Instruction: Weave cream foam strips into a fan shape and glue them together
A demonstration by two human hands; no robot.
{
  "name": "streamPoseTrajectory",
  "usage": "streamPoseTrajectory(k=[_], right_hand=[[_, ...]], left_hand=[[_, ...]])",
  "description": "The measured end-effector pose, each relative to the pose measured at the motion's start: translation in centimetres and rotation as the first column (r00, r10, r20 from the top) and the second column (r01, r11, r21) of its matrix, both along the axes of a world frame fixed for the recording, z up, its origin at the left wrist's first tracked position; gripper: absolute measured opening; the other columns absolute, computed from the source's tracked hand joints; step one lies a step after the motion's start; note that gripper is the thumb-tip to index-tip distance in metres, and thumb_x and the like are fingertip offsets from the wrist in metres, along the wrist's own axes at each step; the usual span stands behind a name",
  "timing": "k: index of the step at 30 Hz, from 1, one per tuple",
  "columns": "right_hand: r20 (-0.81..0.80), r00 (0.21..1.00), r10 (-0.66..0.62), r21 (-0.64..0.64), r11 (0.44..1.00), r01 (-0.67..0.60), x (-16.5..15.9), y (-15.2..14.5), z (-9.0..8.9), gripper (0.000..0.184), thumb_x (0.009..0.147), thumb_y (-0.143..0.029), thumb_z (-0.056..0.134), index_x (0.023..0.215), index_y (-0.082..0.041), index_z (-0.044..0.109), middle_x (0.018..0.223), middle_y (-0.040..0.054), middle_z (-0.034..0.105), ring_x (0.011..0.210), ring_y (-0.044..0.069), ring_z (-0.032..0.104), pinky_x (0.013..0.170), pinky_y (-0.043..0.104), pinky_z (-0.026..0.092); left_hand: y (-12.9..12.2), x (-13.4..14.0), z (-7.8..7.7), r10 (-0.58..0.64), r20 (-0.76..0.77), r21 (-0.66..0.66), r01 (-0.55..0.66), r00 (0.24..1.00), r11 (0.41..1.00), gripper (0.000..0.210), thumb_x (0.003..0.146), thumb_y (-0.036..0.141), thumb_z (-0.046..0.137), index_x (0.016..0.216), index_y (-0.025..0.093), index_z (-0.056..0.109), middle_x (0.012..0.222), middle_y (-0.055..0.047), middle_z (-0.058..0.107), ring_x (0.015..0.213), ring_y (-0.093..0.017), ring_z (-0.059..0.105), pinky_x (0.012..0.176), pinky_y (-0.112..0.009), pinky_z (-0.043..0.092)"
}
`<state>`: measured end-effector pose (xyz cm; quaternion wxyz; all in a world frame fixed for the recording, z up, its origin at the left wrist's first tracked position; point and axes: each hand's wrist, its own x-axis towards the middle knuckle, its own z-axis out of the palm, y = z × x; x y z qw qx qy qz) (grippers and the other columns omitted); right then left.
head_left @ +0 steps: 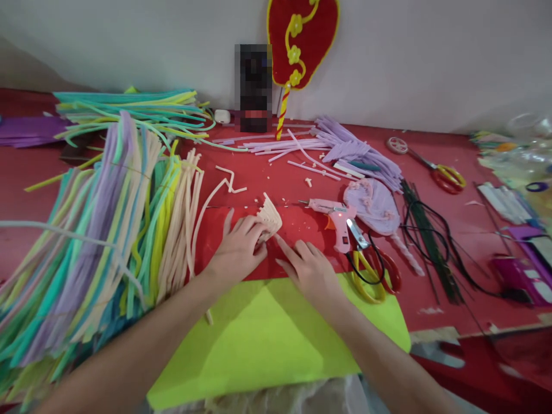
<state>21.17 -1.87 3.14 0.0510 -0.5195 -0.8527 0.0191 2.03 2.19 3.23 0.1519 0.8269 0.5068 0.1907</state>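
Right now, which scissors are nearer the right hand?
The scissors reaching onto the lime mat, by the pink glue gun; the other pair lies farther back, nearer the wall.

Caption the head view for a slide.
Left hand holding a cream, ribbed, wedge-shaped chenille piece, right hand close beside it, near a pink plastic glue gun.

Left hand (241,250) bare, fingers (227,222) slender, tapered. Right hand (314,269) bare, likewise slender-fingered. Left forearm (172,322), right forearm (379,348) uncovered along visible length, outlines smooth.
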Motion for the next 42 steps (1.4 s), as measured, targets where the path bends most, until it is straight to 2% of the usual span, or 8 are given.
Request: streamPoseTrajectory(k=[5,10,22,32,42], right_hand=[[0.016,1.0,0.019,0.058,0.998,-0.02,0.1,-0.3,-0.9,0.048,0.097,-0.04,0.037,0.142,-0.024,0.039,0.081,0.0055,0.053,0.075,0.019,0.049,0.069,0.031,0.042],[0.006,1.0,-0.016,0.074,0.997,0.015,-0.3,0.1,-1.0,0.043,0.097,-0.04,0.036,0.135,-0.025,0.049,0.081,0.005,0.053,0.074,0.017,0.048,0.066,0.029,0.038],[-0.007,0.999,-0.045,0.009,0.999,0.045,-0.5,-0.1,-0.7,0.041,0.098,-0.038,0.035,0.134,-0.026,0.051,0.083,0.0057,0.054,0.077,0.017,0.049,0.07,0.03,0.038],[0.007,0.998,-0.066,0.037,0.997,0.065,-0.7,-0.1,-0.7,0.04,0.098,-0.038,0.035,0.134,-0.027,0.051,0.084,0.0052,0.054,0.076,0.017,0.049,0.068,0.03,0.036],[0.01,0.998,-0.069,0.034,0.997,0.068,-0.8,-0.2,-0.5,0.04,0.098,-0.037,0.034,0.134,-0.027,0.051,0.083,0.0055,0.054,0.076,0.017,0.049,0.068,0.029,0.036]], left_hand=[[0.0,0.0,-0.3,0.009,0.008,0.008,-0.009,1.0,1.0,0.025,0.081,0.015,0.053,0.104,0.024,0.056,0.111,-0.003,0.06,0.106,-0.02,0.057,0.114,-0.051,0.012],[0.0,0.0,-0.5,0.005,0.014,0.019,-0.006,1.0,1.0,0.026,0.08,0.015,0.053,0.104,0.024,0.057,0.112,-0.004,0.06,0.108,-0.021,0.056,0.115,-0.052,0.011],[-0.1,0.0,-0.2,0.012,0.014,0.02,-0.012,1.0,1.0,0.025,0.081,0.015,0.053,0.104,0.024,0.057,0.111,-0.004,0.06,0.105,-0.021,0.057,0.114,-0.052,0.013],[0.0,0.0,-0.4,0.014,0.013,0.022,-0.014,1.0,1.0,0.023,0.086,0.015,0.048,0.105,0.023,0.056,0.111,-0.004,0.06,0.106,-0.019,0.056,0.114,-0.05,0.013],[0.1,-0.1,-0.6,0.007,-0.014,0.038,-0.007,1.0,0.999,0.024,0.083,0.014,0.051,0.104,0.024,0.056,0.111,-0.003,0.061,0.105,-0.02,0.057,0.114,-0.052,0.012]])
